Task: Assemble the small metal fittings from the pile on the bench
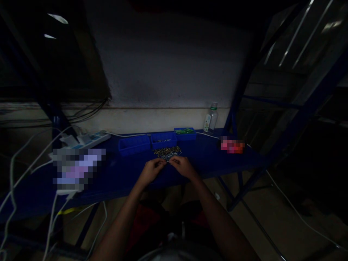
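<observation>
My left hand (152,171) and my right hand (183,167) come close together above the blue table, both with fingers pinched. Between their fingertips is a thin, pale metal pin (168,161), too small and dim to make out fully. Just beyond the fingers lies a heap of silvery metal pins (170,156). Behind it spreads a pile of small brass-coloured pieces (165,150).
Behind the piles stand a blue bin (134,149), a second bin (163,144) with thin metal pieces, and a third bin (185,137) holding green items. A clear bottle (211,119) stands at the wall. White power strips (95,140) and cables lie left.
</observation>
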A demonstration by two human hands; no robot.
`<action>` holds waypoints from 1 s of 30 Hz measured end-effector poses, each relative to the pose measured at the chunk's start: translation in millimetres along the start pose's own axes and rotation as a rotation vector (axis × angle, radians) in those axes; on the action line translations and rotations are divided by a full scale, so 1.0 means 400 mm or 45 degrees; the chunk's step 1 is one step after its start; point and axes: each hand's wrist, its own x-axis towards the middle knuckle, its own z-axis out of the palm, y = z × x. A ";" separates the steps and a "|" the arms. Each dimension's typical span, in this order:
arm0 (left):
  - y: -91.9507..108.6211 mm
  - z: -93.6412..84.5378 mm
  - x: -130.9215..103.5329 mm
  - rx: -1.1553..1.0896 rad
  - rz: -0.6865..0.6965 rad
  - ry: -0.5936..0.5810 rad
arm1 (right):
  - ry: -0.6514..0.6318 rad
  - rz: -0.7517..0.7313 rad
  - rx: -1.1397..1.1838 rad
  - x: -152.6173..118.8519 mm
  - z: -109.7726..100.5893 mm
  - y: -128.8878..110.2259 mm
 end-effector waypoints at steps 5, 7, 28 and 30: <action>-0.008 -0.002 0.003 -0.044 -0.023 -0.002 | 0.016 0.028 0.008 0.001 0.000 0.001; -0.014 -0.001 0.004 -0.057 -0.028 -0.025 | 0.014 0.027 0.019 0.001 0.001 0.002; 0.008 -0.007 -0.005 -0.208 0.025 -0.095 | -0.125 -0.165 -0.322 0.001 0.015 0.003; 0.008 -0.006 -0.003 -0.206 0.000 -0.101 | -0.130 -0.178 -0.319 0.000 0.012 0.001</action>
